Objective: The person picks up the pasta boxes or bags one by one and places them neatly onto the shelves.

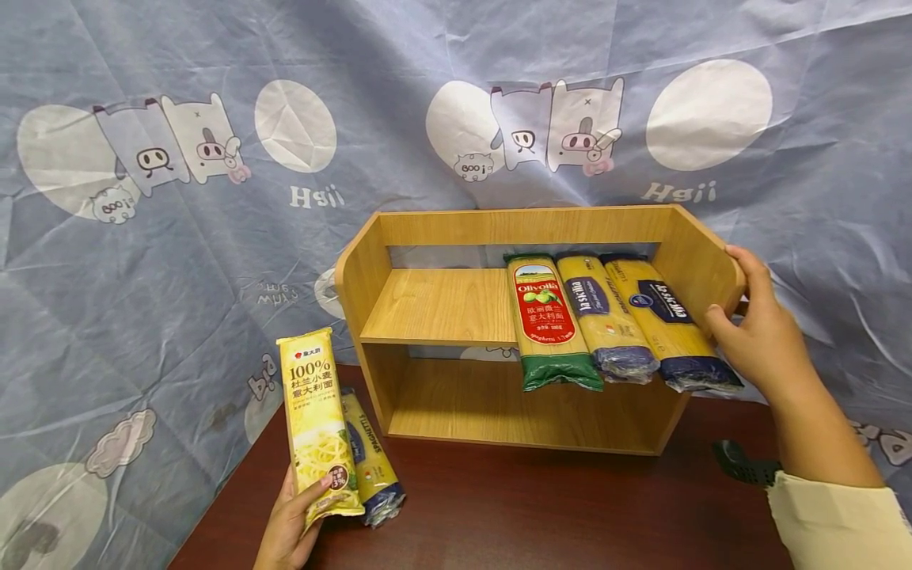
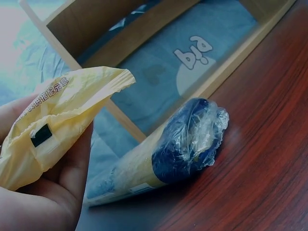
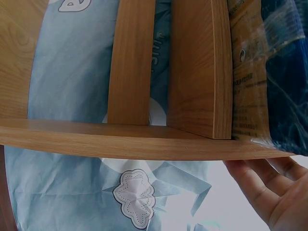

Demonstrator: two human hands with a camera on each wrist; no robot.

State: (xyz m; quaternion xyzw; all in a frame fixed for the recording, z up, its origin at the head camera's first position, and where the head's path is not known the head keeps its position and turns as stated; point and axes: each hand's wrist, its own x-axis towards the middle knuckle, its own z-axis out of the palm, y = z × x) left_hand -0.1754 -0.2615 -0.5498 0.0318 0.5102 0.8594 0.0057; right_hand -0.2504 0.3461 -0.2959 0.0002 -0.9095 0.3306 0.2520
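Note:
My left hand (image 1: pixel 298 508) grips the bottom end of a yellow pasta pack (image 1: pixel 316 419), held upright over the table's near left; its crimped end (image 2: pixel 57 120) fills the left wrist view above my palm (image 2: pixel 53 197). A second pack with a dark blue end (image 1: pixel 372 463) (image 2: pixel 185 142) lies on the table just right of it. My right hand (image 1: pixel 746 299) holds the right side panel of a wooden two-tier shelf (image 1: pixel 442 305), fingers (image 3: pixel 262 185) along the panel's outer face. Three pasta packs lie side by side on the upper board: red and green (image 1: pixel 547 321), blue-labelled (image 1: pixel 602 317), another blue-labelled (image 1: pixel 670 321).
The shelf stands on a dark red-brown table (image 1: pixel 541 514) against a blue cartoon-print cloth (image 1: pixel 178 261) that hangs behind and drapes left. The upper board's left half and the lower tier (image 1: pixel 513 416) hold nothing. A black strap (image 1: pixel 741 463) sits by my right wrist.

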